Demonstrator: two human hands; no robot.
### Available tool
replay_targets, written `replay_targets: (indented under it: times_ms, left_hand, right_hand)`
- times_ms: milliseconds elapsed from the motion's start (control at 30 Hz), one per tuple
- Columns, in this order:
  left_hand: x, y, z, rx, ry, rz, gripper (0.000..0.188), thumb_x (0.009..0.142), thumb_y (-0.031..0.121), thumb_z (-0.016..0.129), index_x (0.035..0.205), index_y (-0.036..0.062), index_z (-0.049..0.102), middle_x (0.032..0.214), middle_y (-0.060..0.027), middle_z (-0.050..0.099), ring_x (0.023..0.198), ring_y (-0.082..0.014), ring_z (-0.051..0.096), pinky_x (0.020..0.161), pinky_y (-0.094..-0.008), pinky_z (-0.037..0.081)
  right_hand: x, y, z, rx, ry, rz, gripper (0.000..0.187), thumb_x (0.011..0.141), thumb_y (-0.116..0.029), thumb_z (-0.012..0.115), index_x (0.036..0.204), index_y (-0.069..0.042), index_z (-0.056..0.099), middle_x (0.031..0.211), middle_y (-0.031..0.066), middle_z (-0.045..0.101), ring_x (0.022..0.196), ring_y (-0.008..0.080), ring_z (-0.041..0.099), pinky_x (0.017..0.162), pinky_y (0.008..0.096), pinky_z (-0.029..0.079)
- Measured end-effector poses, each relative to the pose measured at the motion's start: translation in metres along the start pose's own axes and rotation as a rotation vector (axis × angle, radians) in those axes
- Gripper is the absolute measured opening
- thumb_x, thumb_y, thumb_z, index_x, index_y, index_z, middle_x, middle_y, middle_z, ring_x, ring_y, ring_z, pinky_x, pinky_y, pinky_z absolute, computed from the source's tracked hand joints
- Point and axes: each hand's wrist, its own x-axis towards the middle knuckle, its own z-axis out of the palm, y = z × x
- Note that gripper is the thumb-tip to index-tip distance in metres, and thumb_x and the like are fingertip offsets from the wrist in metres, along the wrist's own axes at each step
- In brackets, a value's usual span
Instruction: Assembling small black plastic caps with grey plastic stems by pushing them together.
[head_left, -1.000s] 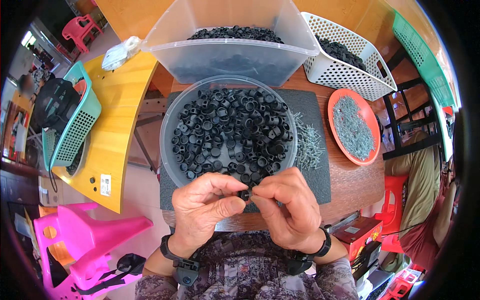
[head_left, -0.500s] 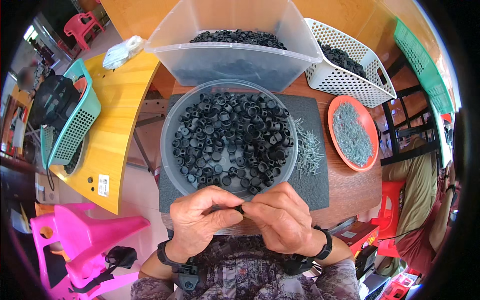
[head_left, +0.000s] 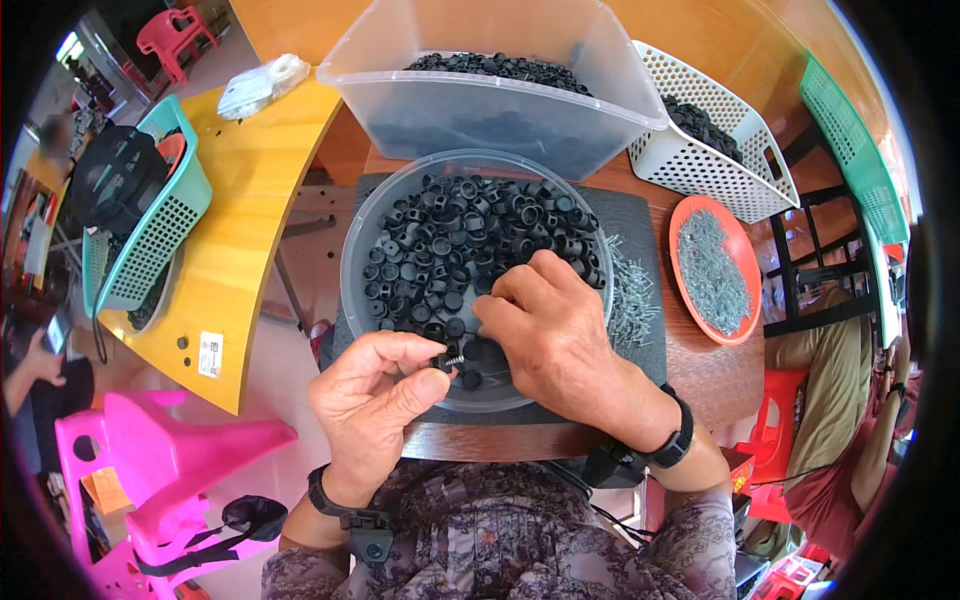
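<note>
A small black plastic part with a silvery screw sticking out of it is pinched between the thumb and forefinger of my left hand, over the near left rim of a round clear tub. Many small black ring-shaped plastic parts fill the tub. My right hand reaches in over them from the near right, fingers bent and closed together. Its fingertips are at the parts in the middle, and what they hold, if anything, is hidden.
Loose screws lie on the dark foam mat right of the tub. An orange plate of screws sits farther right. Behind stand a clear bin and a white basket, both with black parts. A pink chair stands left.
My hands have come apart. The right one has moved up and forward into the tub, while the left has shifted slightly left, keeping the part with its screw now showing.
</note>
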Motion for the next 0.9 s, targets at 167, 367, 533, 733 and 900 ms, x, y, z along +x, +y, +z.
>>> replay_targets:
  times_ms: [167,367,533,733,900]
  left_hand:
    - [-0.001,0.000,-0.003,-0.009,-0.006,-0.013,0.026,0.074,0.006,0.075,0.092,-0.0061,0.059,0.080,-0.0105,0.063,0.069,-0.0154,0.064,0.058,-0.0229,0.053]
    - [-0.002,-0.001,-0.010,-0.025,-0.113,-0.024,0.021,0.079,-0.004,0.068,0.098,-0.0057,0.060,0.089,-0.0079,0.063,0.080,-0.0108,0.060,0.074,-0.0231,0.049]
    - [-0.002,0.001,-0.004,-0.044,-0.104,-0.005,0.022,0.079,-0.002,0.069,0.099,-0.0056,0.060,0.091,-0.0091,0.064,0.083,-0.0116,0.060,0.077,-0.0240,0.049]
    - [-0.002,-0.004,0.001,-0.099,-0.154,-0.003,0.023,0.079,-0.002,0.068,0.100,-0.0058,0.058,0.094,-0.0132,0.064,0.087,-0.0152,0.062,0.079,-0.0268,0.050]
    - [-0.002,-0.005,0.001,-0.197,-0.166,0.007,0.022,0.080,-0.001,0.067,0.099,-0.0068,0.057,0.093,-0.0149,0.064,0.082,-0.0177,0.063,0.076,-0.0297,0.053]
  right_hand:
    - [-0.005,-0.006,0.005,-0.038,-0.138,0.037,0.020,0.058,-0.005,0.070,0.076,-0.002,0.060,0.080,0.0084,0.051,0.072,0.0251,0.046,0.064,0.0349,0.039]
    - [-0.009,-0.005,0.008,-0.065,-0.057,-0.041,0.014,0.059,-0.005,0.062,0.068,-0.003,0.052,0.072,0.0109,0.046,0.070,0.0259,0.044,0.063,0.0357,0.035]
    - [-0.012,-0.022,-0.008,0.243,-0.014,0.109,0.032,0.064,0.005,0.069,0.092,0.001,0.057,0.087,0.0130,0.059,0.069,0.0273,0.054,0.059,0.0361,0.043]
    - [-0.015,-0.038,-0.015,0.518,0.115,0.299,0.029,0.067,0.006,0.071,0.093,0.000,0.058,0.086,0.0109,0.062,0.068,0.0196,0.059,0.057,0.0284,0.048]
    - [-0.022,-0.043,-0.013,0.530,0.191,0.276,0.029,0.068,0.007,0.071,0.095,0.000,0.060,0.089,0.0112,0.062,0.070,0.0178,0.059,0.058,0.0269,0.048]
